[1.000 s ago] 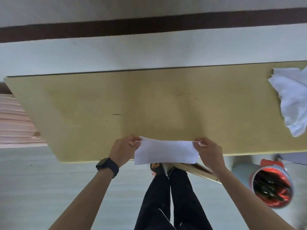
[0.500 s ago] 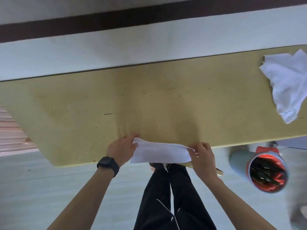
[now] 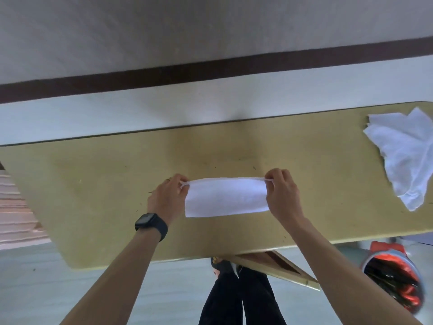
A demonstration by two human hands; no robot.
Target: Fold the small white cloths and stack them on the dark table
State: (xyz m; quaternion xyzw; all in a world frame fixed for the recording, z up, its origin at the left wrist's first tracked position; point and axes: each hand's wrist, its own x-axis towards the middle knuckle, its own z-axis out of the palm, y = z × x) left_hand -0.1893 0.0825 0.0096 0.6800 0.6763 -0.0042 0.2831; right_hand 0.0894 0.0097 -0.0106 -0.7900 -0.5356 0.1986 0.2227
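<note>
Head view, looking down over a long yellowish counter [image 3: 93,184] that runs from side to side.

Over the middle of the counter, a little nearer its close edge than its far one, a person holds a folded white cloth [image 3: 226,198], a wide, short rectangle stretched flat between the two hands. The left hand [image 3: 167,198] pinches the cloth's far left corner between thumb and curled fingers. The right hand [image 3: 282,195] pinches the far right corner the same way. Whether the cloth lies on the counter or hangs just above it cannot be told.

A black smartwatch [image 3: 151,225] sits on the left wrist, over the counter's near half.

At the counter's far right end lies a loose, crumpled pile of white cloths [image 3: 407,156], well apart from the held one.

Below the counter's near edge, the person's legs in black trousers [image 3: 236,296] stand on a pale floor. Beside them a wooden frame [image 3: 276,266] juts out from under the counter. Off the counter's near right corner stands a round bin with a red liner [image 3: 396,282], its contents dark and blurred.

Beyond the counter's far edge is a pale wall with a dark horizontal stripe [image 3: 210,69].
</note>
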